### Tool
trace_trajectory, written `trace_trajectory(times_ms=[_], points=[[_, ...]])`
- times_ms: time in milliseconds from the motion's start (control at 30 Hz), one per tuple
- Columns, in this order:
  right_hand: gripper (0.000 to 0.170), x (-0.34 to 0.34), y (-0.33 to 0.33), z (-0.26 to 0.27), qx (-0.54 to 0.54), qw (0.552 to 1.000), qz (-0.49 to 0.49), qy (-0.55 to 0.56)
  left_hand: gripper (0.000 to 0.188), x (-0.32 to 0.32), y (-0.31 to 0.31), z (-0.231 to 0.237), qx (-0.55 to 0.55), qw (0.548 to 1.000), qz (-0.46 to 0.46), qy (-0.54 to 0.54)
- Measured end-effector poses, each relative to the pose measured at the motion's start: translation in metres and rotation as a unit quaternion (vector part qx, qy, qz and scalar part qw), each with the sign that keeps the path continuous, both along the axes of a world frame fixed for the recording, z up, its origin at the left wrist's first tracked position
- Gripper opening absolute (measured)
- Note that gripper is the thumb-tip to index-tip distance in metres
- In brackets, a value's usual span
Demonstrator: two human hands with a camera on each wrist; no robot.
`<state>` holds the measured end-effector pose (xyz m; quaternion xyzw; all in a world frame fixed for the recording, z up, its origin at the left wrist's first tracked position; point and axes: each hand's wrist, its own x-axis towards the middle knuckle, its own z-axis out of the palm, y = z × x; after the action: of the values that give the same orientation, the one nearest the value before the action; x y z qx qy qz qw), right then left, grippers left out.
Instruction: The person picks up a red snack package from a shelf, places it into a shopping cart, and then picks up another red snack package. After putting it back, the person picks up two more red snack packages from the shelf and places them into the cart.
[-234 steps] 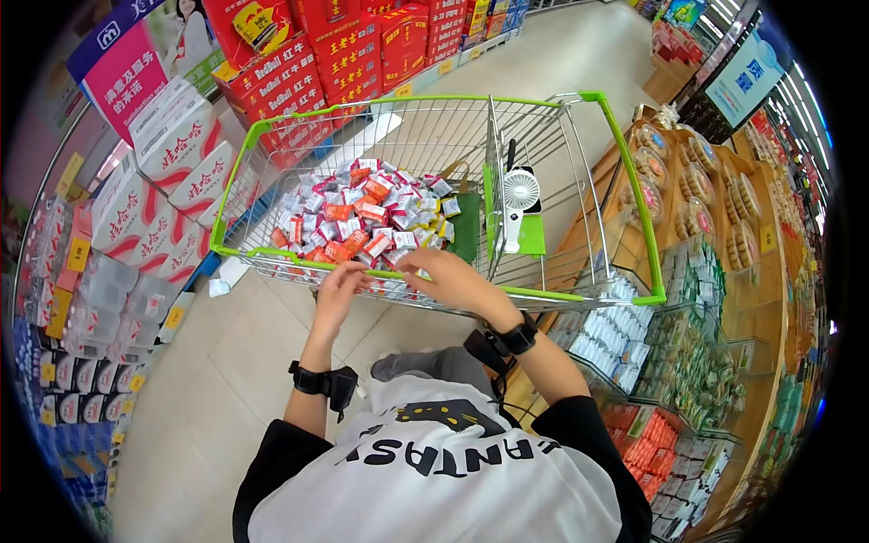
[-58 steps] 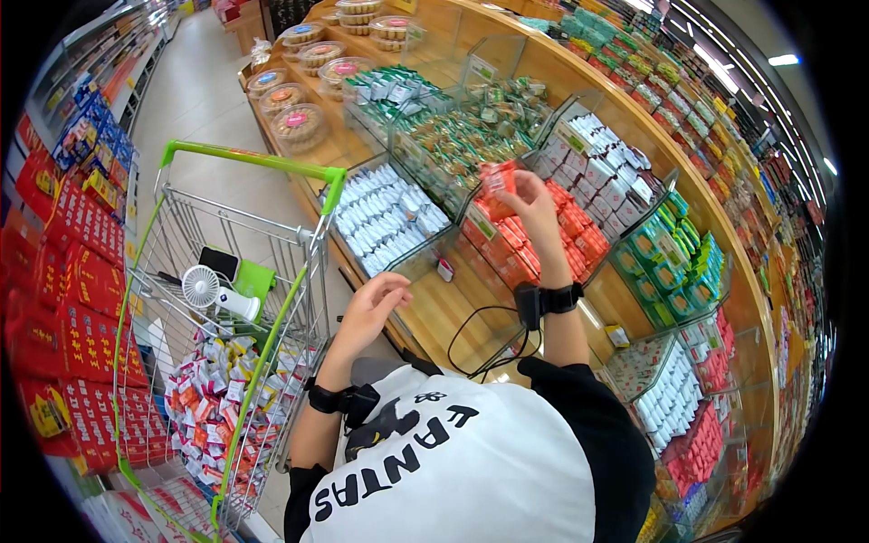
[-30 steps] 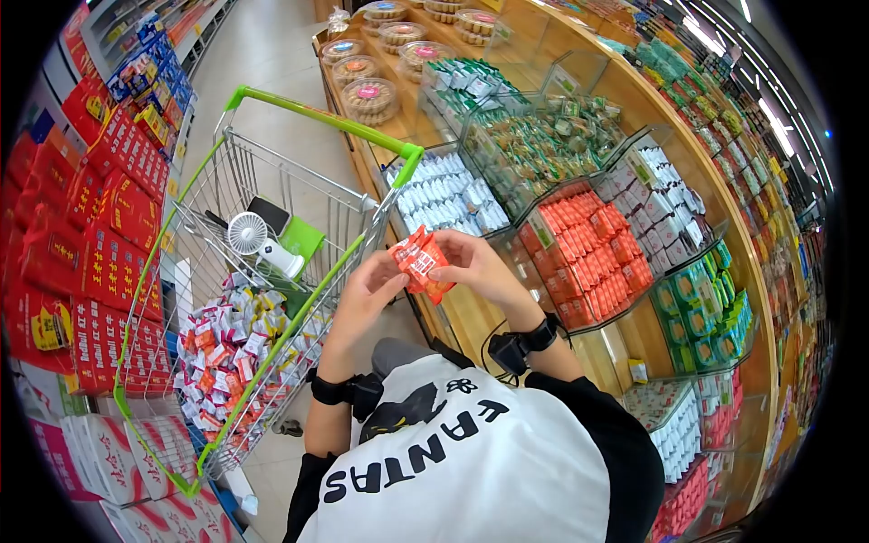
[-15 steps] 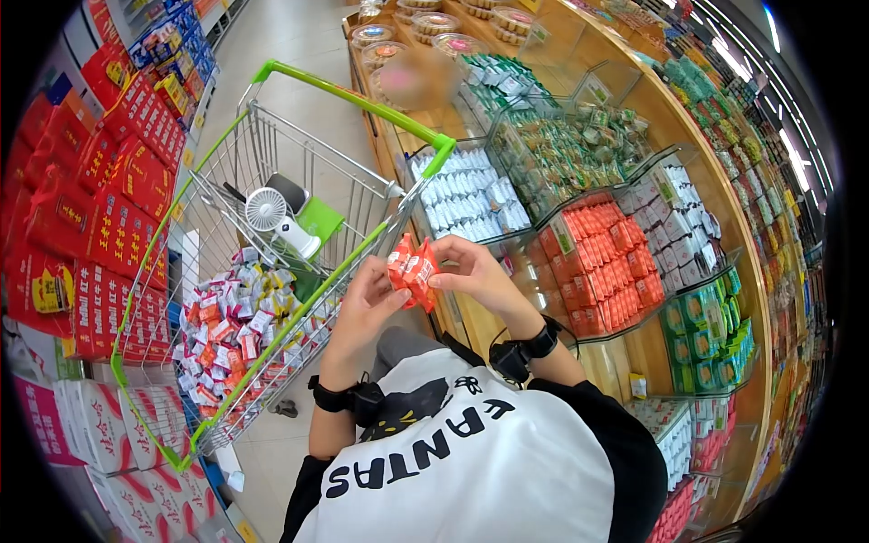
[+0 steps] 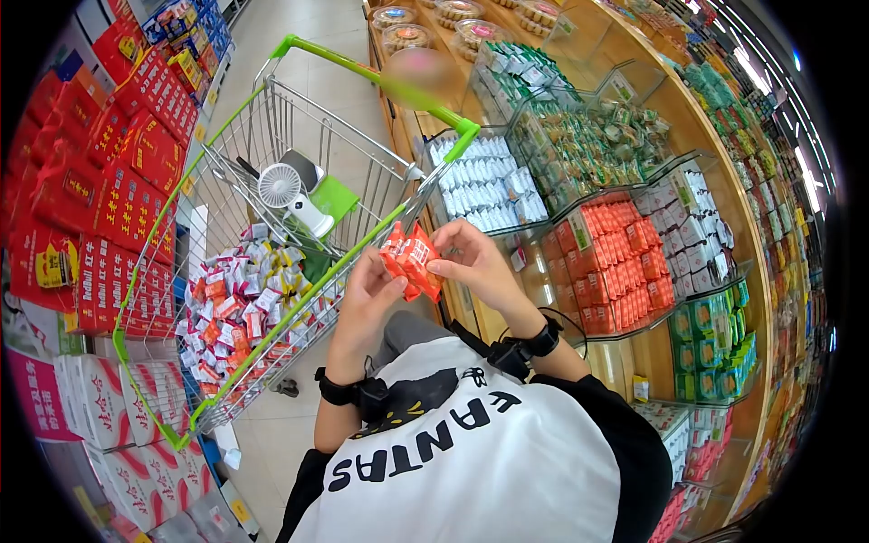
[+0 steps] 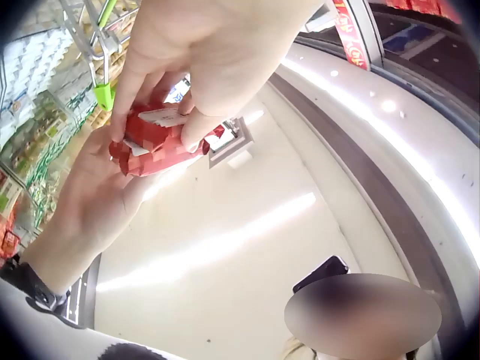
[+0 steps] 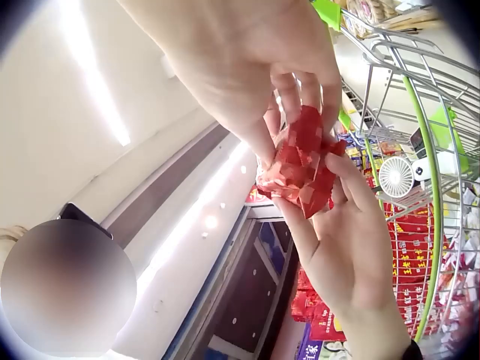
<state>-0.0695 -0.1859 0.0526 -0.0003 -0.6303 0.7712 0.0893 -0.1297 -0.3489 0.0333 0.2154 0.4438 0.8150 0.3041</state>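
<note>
In front of the body both hands pinch small red-orange wrapped packets [image 5: 413,261], at least two by the look of it. My left hand [image 5: 364,303] grips them from the left with thumb and fingers, and my right hand [image 5: 480,267] grips from the right. In the left wrist view the red packet [image 6: 161,142] lies between the fingertips of both hands. The right wrist view shows crinkled red wrappers [image 7: 300,166] held the same way. Left of the hands, a heap of small wrapped packets [image 5: 237,312] fills part of the cart.
A green-edged shopping cart [image 5: 353,65] stands at the left, with a white fan [image 5: 281,185] inside. Clear bins of orange packets [image 5: 605,262], white packets [image 5: 484,185] and green packets [image 5: 715,339] line the wooden shelf at the right. Red drink boxes [image 5: 100,185] are stacked far left.
Earlier my right hand held a red packet above the orange bin; since then it has come to meet my left hand. Over the last second both keep holding the packets, while the view shifts slightly.
</note>
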Motion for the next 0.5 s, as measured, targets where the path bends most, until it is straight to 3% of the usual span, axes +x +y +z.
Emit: trace_trajectory(times_ms=[67, 133, 500], points=[[0.02, 0.0, -0.002, 0.001, -0.009, 1.0, -0.005, 0.012, 0.028, 0.002, 0.002, -0.002, 0.016, 0.999, 0.008, -0.05], [0.019, -0.001, -0.004, 0.003, 0.069, 0.995, -0.035, 0.062, 0.038, 0.002, 0.003, -0.007, 0.051, 0.995, 0.006, -0.089], [0.025, 0.007, -0.002, 0.013, 0.201, 0.973, -0.06, 0.1, 0.051, 0.004, 0.008, -0.008, 0.092, 0.992, 0.002, -0.081]])
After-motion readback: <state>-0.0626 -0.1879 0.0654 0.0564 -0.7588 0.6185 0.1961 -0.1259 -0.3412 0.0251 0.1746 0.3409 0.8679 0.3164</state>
